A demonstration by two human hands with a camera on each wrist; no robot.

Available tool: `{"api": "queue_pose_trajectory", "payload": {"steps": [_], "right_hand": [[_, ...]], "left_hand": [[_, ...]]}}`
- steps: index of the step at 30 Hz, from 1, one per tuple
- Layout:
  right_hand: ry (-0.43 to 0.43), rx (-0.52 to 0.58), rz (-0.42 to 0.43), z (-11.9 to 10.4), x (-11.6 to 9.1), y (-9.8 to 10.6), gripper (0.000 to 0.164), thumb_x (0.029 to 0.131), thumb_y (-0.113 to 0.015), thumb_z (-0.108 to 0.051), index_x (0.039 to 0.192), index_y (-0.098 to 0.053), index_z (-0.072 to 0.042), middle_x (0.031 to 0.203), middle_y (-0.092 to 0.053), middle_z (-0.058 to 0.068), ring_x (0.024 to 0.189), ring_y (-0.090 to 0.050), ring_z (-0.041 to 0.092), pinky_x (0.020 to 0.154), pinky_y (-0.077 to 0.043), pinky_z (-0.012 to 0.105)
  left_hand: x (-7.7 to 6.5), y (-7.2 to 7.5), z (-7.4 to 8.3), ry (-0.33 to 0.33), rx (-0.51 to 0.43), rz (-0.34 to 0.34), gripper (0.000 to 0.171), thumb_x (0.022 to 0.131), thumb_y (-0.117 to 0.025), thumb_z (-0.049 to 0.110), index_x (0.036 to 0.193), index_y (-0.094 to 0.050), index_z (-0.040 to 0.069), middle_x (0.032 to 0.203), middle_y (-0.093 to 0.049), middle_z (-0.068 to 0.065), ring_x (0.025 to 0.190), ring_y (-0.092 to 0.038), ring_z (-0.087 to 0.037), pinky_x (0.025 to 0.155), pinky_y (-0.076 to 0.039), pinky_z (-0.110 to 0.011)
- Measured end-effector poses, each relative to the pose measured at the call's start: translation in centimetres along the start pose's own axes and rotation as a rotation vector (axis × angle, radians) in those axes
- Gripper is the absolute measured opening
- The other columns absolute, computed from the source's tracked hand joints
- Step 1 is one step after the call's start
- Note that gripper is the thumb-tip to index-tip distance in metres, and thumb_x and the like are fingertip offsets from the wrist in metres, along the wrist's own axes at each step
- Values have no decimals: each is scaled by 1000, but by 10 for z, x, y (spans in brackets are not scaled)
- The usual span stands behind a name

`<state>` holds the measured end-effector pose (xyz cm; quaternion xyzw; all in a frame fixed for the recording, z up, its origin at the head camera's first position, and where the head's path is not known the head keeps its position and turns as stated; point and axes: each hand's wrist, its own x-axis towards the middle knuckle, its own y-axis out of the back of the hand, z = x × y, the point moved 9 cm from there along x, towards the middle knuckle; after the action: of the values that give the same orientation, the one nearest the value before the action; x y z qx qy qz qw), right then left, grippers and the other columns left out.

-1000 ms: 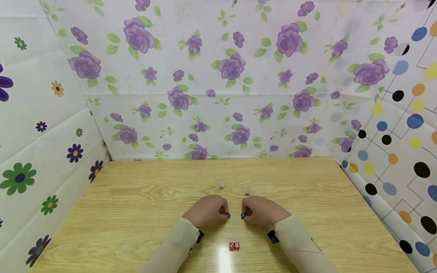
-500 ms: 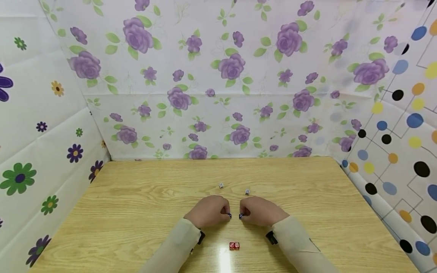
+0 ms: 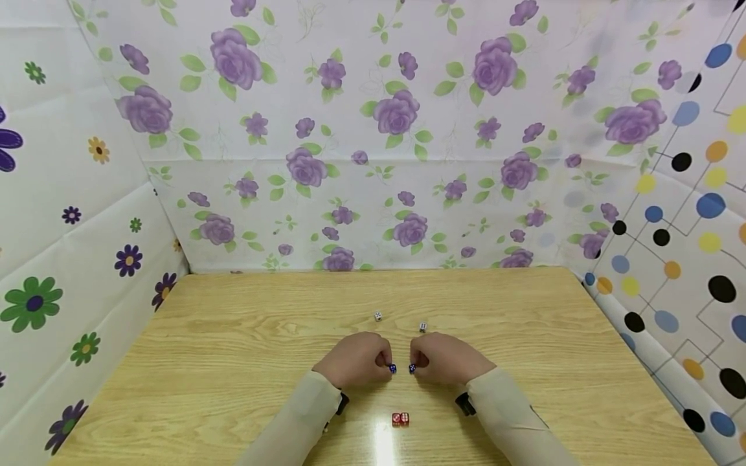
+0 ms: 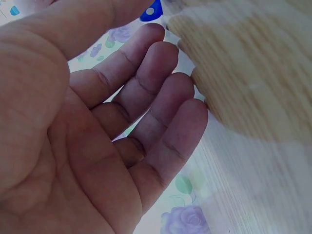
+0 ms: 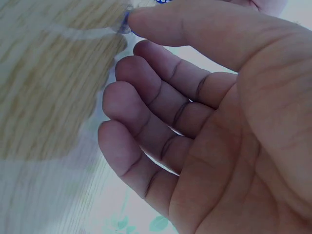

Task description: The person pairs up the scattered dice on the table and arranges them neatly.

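Note:
Two small dark blue dice sit close together near the middle of the table, a narrow gap between them in the head view. My left hand (image 3: pixel 357 359) pinches the left blue die (image 3: pixel 393 368) at its fingertips. The right blue die (image 3: pixel 412 368) is pinched by my right hand (image 3: pixel 450 360), which faces the left one. In the left wrist view, part of a blue die (image 4: pixel 152 10) shows by the thumb, the remaining fingers curving down to the table. Most of the die (image 5: pixel 126 22) in the right wrist view is hidden behind the thumb tip.
A pair of red dice (image 3: pixel 400 419) lies side by side between the forearms. Beyond the hands are two white dice, one left (image 3: pixel 377 316) and one right (image 3: pixel 422 327), set apart. Patterned cloth walls (image 3: pixel 373 194) stand around the wooden table (image 3: pixel 245 336).
Both hands have moved slightly inward with their blue dice, so the gap between these dice is narrower than a second ago. The red and white dice stay in place.

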<state>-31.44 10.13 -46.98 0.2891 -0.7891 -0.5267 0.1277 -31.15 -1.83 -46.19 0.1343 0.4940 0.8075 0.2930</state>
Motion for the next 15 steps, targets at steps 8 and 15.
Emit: {"api": "queue_pose_trajectory", "payload": {"steps": [8,15], "right_hand": [[11,-14,0,-1,1,-2,11,93,-78,-16,89,-69,-21,80,-59,-15,69,-52,5,67,-47,27],[25,4,1,-6,1,-4,12,92,-78,-15,88,-68,-18,79,-59,-13,68,-52,6,67,-46,29]], "left_hand": [[1,1,4,-22,43,18,7,90,-81,20,87,-75,19,79,-63,15,69,-54,-2,69,-48,-24],[0,1,6,-17,67,29,6,90,-81,19,89,-75,18,82,-64,14,71,-54,-1,70,-49,-24]]}}
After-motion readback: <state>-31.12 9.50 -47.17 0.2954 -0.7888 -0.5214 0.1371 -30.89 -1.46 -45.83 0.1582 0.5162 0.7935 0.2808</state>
